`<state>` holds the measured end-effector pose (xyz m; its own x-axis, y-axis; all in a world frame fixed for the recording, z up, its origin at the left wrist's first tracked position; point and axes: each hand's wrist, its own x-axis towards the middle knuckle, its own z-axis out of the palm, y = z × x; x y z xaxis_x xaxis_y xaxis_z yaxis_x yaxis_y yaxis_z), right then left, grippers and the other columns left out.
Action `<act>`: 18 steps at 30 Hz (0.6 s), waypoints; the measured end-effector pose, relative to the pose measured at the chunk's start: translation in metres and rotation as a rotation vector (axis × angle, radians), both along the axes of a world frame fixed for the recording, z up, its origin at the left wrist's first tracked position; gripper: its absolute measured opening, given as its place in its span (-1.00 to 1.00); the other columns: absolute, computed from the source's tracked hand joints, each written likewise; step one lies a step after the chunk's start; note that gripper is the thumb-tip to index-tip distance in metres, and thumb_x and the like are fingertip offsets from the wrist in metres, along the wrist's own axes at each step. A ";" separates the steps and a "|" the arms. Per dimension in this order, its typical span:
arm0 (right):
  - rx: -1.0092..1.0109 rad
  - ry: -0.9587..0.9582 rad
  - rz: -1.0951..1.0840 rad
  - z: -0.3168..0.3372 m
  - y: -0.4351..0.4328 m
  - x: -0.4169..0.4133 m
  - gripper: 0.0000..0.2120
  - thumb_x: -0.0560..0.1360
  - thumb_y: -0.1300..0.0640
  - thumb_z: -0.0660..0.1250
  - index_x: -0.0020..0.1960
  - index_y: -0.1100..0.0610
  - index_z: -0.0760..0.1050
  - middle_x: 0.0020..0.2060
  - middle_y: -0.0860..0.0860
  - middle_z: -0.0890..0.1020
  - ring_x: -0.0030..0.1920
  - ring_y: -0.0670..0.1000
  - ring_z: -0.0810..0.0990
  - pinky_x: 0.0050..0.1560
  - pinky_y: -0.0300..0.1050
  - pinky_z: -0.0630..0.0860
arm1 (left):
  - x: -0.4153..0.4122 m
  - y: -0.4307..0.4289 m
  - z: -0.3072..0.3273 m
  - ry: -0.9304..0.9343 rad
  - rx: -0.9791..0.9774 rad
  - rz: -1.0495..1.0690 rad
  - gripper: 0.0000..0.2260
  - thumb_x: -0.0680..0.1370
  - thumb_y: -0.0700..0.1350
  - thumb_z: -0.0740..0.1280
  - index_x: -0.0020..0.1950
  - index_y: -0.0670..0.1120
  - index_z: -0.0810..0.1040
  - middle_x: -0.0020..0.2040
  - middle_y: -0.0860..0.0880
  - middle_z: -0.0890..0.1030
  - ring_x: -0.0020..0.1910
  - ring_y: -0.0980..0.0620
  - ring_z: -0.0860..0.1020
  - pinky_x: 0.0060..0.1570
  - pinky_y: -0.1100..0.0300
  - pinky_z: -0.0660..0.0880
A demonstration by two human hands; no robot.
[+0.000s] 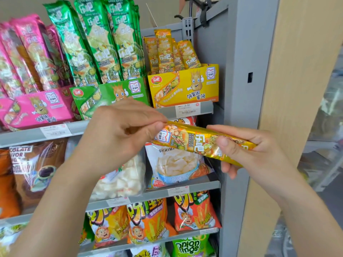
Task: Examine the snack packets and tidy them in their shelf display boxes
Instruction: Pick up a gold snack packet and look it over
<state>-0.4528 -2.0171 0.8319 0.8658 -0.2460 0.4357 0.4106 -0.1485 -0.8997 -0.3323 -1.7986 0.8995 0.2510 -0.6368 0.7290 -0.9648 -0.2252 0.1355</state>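
Shop shelves [78, 127] packed with snacks, and out front a gold packet [193, 140] is held crosswise between both hands, lower than the yellow box [185, 89]. Now the left hand [118, 134] pinches its left end, fingers curled together; the right hand [248, 154] grips the other end, thumb on front, fingers wrapped behind.

Bright, even light falls on the shelves [207, 185], leaving only soft shadows beneath each one. Foil on the gold packet [194, 141] and the green packets [92, 39] flares white. Straight lines bow toward the edges (a wide-angle lens), and the far right looks blurred, perhaps reflective glass.
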 end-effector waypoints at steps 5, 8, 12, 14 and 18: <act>0.001 0.012 0.027 0.006 0.007 0.002 -0.68 0.31 -0.13 0.42 0.05 -0.17 0.65 -0.36 0.05 0.69 -0.46 -0.03 0.61 -0.47 -0.24 0.52 | -0.019 -0.021 -0.001 -0.290 0.291 0.093 -0.66 0.56 0.14 0.22 0.13 0.01 0.67 0.05 0.09 0.69 0.04 0.05 0.66 0.34 -0.15 0.37; 0.020 0.017 0.034 0.007 0.005 0.001 -0.71 0.29 -0.12 0.44 0.01 -0.15 0.67 -0.34 0.06 0.69 -0.45 -0.02 0.63 -0.46 -0.24 0.53 | -0.024 -0.029 -0.009 -0.256 0.397 0.077 -0.52 0.48 0.24 0.27 0.36 0.12 0.50 0.22 0.14 0.61 0.12 0.01 0.61 -0.01 0.00 0.59; 0.071 0.002 0.031 0.011 -0.004 0.001 -0.69 0.27 -0.09 0.49 0.00 -0.06 0.68 -0.25 0.07 0.71 -0.40 0.00 0.66 -0.39 -0.24 0.57 | -0.020 -0.033 -0.021 -0.191 0.306 0.109 -0.49 0.42 0.10 0.38 0.38 0.11 0.50 0.23 0.13 0.62 0.11 0.02 0.63 -0.14 0.03 0.61; 0.143 -0.061 0.020 0.013 -0.008 0.002 -0.68 0.26 -0.04 0.57 -0.01 -0.03 0.66 -0.21 0.08 0.71 -0.38 0.02 0.66 -0.36 -0.24 0.58 | -0.019 -0.034 -0.027 -0.095 0.215 0.102 -0.49 0.41 0.11 0.40 0.35 0.07 0.53 0.17 0.09 0.65 0.03 0.06 0.64 -0.10 0.11 0.60; 0.216 -0.243 -0.095 0.019 -0.003 0.011 -0.66 0.28 -0.02 0.53 0.03 0.00 0.59 -0.31 0.04 0.68 -0.44 -0.03 0.61 -0.43 -0.26 0.54 | -0.021 -0.039 -0.039 0.093 0.047 0.075 -0.44 0.37 0.17 0.44 0.34 0.05 0.54 0.08 0.10 0.69 -0.05 0.19 0.62 -0.09 0.33 0.50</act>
